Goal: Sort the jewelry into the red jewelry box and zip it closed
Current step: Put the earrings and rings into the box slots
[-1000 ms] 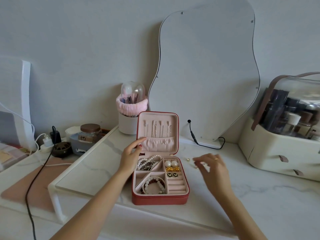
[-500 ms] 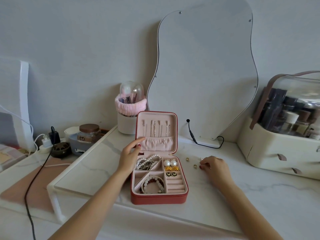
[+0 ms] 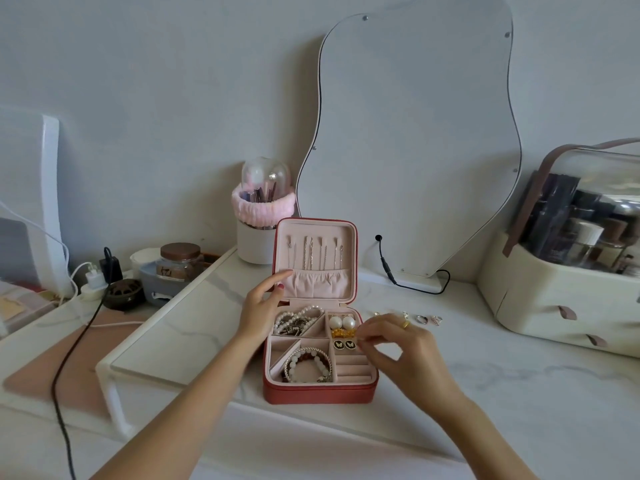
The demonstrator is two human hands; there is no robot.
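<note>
- Red jewelry box point(image 3: 318, 393) sits open at table centre, lid upright at its 12 o'clock edge; tray faces up, zip undone.
- My right hand point(image 3: 405, 351) hovers over the box's 3 o'clock rim; thumb and forefinger are pinched together at about the level of the butterfly studs point(image 3: 344, 344); something small seems held in the pinch, but it is too small for me to identify, so I cannot say what is grasped.
- Key relation: the ring rolls point(image 3: 353, 368) lie at roughly 7 o'clock from the pinch, just below and inboard of it; their slots run 9-to-3 across the tray's lower right compartment; I judge a ring would go in edge-down along that axis.
- My left hand point(image 3: 263, 306) rests at the box's 9 o'clock side, fingers extended and loose, forefinger touching the lid's lower left corner; it grasps nothing; I judge it steadies the lid.
- Loose rings point(image 3: 427, 319) lie on the marble table point(image 3: 519, 393) at 1 o'clock from the right hand, near it, well apart from the left hand; right hand is plainly the nearer one.
- Already stowed: pearl earrings point(image 3: 341, 322), bead bracelets point(image 3: 306, 367), pearl strands point(image 3: 298, 320).
- Judgement: sorting is partway done; zipping not yet begun.
</note>
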